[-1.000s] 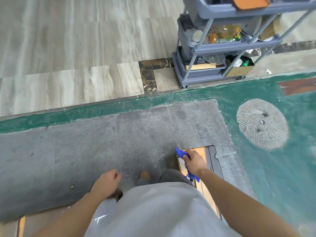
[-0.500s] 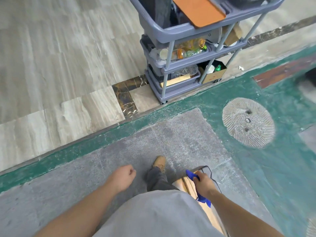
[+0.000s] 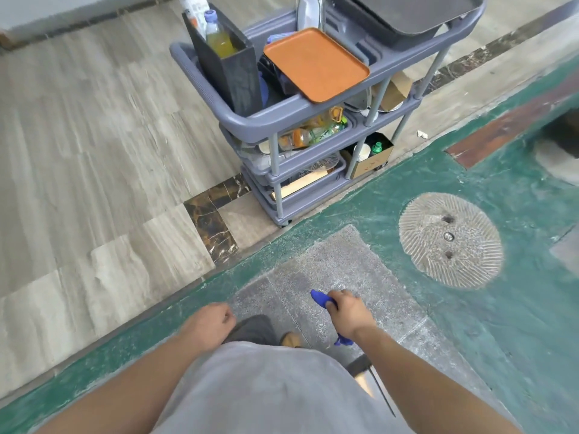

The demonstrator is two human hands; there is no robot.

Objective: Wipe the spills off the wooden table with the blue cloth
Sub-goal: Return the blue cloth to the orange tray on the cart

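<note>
My right hand (image 3: 347,311) is closed around the blue cloth (image 3: 321,298), bunched up, with one end poking out ahead of the fist and another end hanging below the wrist. My left hand (image 3: 210,321) is a loose fist with nothing in it, held over the floor in front of my body. Only a small corner of the wooden table (image 3: 363,375) with its dark edge shows at the bottom, behind my right forearm. No spill is visible.
A grey three-tier cart (image 3: 282,120) stands ahead, with an orange tray (image 3: 315,64), bottles and a dark bin on it. A cardboard box (image 3: 369,158) sits beside it. The floor is grey and green, with a round stone disc (image 3: 449,241) to the right.
The view has swung up and toward the cart, which is now closer. The wooden table has slid almost out of the bottom of the frame. My right hand still holds the cloth.
</note>
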